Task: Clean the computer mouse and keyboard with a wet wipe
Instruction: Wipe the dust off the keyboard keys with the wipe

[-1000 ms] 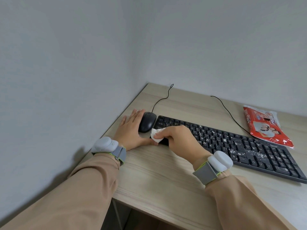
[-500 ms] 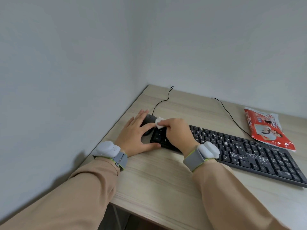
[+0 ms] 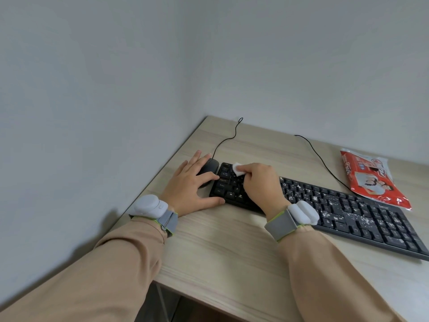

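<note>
Black mouse [image 3: 209,165] sits far left on the bench [image 3: 220,252], just beside the left end of the keyboard [image 3: 348,212]. My left hand [image 3: 190,182] lies flat over it, fingers straight and spread, thumb at the keyboard's near corner. I judge this is the keyboard wipe: my right hand [image 3: 260,184] pinches the folded white wet wipe [image 3: 238,169] against the top-left keys. The left keys look dark and clean, while white specks cover those further right. Next I'd draw the wipe rightwards along the rows with light pressure. A red wipe pack [image 3: 373,180] lies far right.
</note>
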Demonstrator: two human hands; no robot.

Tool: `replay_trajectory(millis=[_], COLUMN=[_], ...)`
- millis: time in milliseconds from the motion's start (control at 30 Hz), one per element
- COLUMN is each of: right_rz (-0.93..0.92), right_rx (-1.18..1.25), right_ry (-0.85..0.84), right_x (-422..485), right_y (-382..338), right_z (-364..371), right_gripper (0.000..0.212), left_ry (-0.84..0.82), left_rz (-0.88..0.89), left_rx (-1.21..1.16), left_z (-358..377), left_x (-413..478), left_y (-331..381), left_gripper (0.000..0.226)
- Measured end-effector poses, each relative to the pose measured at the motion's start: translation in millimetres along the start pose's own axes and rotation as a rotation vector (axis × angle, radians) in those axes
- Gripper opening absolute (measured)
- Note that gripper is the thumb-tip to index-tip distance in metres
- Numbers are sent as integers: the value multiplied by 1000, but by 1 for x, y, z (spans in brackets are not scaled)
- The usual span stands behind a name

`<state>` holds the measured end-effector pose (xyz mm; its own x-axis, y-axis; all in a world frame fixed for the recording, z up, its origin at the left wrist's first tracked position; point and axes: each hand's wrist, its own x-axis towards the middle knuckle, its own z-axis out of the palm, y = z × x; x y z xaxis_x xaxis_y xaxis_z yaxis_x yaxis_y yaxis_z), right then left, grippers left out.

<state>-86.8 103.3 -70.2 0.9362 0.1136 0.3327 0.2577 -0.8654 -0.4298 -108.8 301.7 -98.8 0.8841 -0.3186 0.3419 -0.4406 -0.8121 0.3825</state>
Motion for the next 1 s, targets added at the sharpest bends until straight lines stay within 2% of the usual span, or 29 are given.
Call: replay_trajectory(millis=[133,333,467,633,767,867,1000], right_rz=[-71,-260,-163,-81,-124,-45,68], right_rx=[33,-157,-169,17,-94,-233,-181], right_ry=[-57,-101,-66,-14,-120,-141,-185], right_x=[0,-3,1,5,7,11,15], right_y=[-12,-4,0,-16,-24,-23,-27], right_z=[9,3,5,13,13,7,1], right_gripper=[39,44,44,40,38,30,28], left_ry=[12,9,9,9,7,9,16], left_rz=[15,15,4,-1,2,5,5], left_rx=[35,38,25,12,27,31,-10], left_z=[0,0,0,-2,-3,-4,-3], left_x=[0,0,0,0,0,0,0], left_y=[0,1,3,3,4,5,3], left_gripper=[60,59,58,57,56,57,57])
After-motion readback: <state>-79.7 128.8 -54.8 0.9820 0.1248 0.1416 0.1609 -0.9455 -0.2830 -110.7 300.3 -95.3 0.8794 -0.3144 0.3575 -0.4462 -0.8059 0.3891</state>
